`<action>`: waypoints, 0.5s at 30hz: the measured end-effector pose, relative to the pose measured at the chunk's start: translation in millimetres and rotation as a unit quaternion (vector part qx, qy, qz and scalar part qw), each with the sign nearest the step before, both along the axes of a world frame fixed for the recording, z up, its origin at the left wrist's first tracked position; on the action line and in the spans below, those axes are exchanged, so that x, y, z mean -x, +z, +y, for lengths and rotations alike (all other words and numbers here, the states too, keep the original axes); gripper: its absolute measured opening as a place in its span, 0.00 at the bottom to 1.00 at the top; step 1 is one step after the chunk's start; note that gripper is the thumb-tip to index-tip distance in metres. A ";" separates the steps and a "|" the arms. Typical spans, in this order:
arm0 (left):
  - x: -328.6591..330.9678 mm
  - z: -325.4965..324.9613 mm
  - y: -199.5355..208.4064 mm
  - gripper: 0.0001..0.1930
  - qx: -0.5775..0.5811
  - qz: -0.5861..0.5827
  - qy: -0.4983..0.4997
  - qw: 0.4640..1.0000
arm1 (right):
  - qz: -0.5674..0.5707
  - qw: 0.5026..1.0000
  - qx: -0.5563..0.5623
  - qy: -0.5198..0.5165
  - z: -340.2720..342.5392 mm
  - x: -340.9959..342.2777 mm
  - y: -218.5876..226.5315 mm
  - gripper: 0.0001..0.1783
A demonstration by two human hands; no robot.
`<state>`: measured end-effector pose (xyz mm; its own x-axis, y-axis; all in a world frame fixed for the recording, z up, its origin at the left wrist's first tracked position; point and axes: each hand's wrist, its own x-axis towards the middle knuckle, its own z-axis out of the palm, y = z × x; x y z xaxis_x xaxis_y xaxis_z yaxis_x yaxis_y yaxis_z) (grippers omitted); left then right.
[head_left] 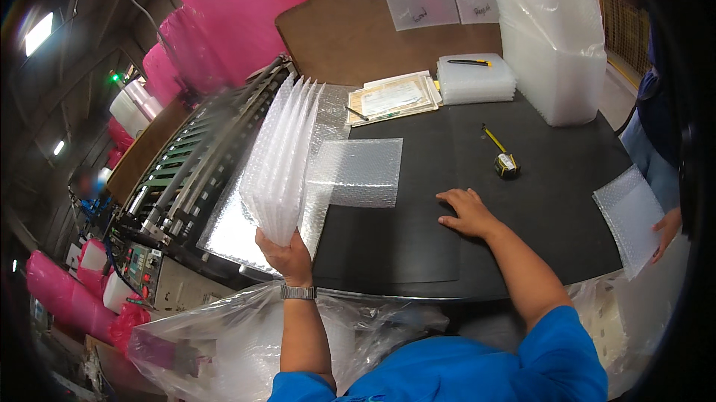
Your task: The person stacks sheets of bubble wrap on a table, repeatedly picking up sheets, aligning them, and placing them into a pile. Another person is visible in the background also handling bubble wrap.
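Observation:
My left hand (288,256) grips the lower end of a fanned stack of bubble wrap bags (282,159), held on edge above the shiny metal tray of the machine. Beside that stack, a single bubble wrap bag (365,172) lies flat across the left edge of the black table mat (418,245). My right hand (468,212) rests on the mat, fingers spread, with nothing in it. Beyond it to the right lies a yellow and black tape measure (506,165), its blade partly out.
A roller machine (186,171) stands left. Papers (395,96) with a pen, a bag stack (477,80) bearing a yellow cutter (470,63), and a tall wrapped stack (552,44) line the back. At right, another person's hand (666,234) holds a bubble wrap bag (630,219).

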<state>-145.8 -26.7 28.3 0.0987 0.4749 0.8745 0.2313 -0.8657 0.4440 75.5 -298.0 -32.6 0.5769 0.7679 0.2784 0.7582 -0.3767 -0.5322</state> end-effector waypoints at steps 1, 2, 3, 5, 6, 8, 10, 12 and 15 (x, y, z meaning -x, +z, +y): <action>0.6 1.0 -0.2 0.26 0.010 -0.010 -0.012 1.000 | 0.001 1.000 0.002 0.000 0.2 0.0 0.0 0.28; 1.2 2.0 -0.3 0.26 0.019 -0.019 -0.024 0.999 | 0.000 1.000 0.003 0.000 0.6 -0.1 0.2 0.27; 1.2 0.0 1.4 0.26 0.030 -0.029 -0.037 0.998 | 0.000 1.000 0.005 0.000 0.2 -0.7 0.5 0.27; 1.6 -8.8 7.8 0.26 0.059 -0.045 -0.051 0.996 | -0.002 1.000 0.008 -0.001 0.0 -0.9 -0.8 0.26; 0.7 -13.2 13.0 0.25 0.074 -0.053 -0.058 0.994 | -0.004 1.000 0.009 -0.002 -0.5 -1.5 -1.8 0.25; -6.0 -14.0 22.9 0.25 0.235 -0.172 -0.191 0.938 | -0.004 1.000 0.014 -0.002 -1.4 -1.5 -1.4 0.25; -3.1 -4.1 23.7 0.24 0.472 -0.296 -0.404 0.726 | 0.002 1.000 0.019 0.004 -1.5 0.6 1.6 0.25; 1.2 5.9 31.2 0.23 0.570 -0.309 -0.500 0.575 | 0.003 1.000 0.020 0.002 -0.9 -0.6 3.0 0.24; -5.6 6.8 37.9 0.22 0.624 -0.338 -0.487 0.509 | 0.009 1.000 0.021 -0.001 -1.0 -0.9 1.5 0.24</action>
<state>-140.3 -19.9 66.2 0.6952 0.7164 -0.0588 -0.6086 0.6302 0.4822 76.5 -299.1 -31.1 0.5825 0.7782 0.2348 0.7480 -0.4001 -0.5296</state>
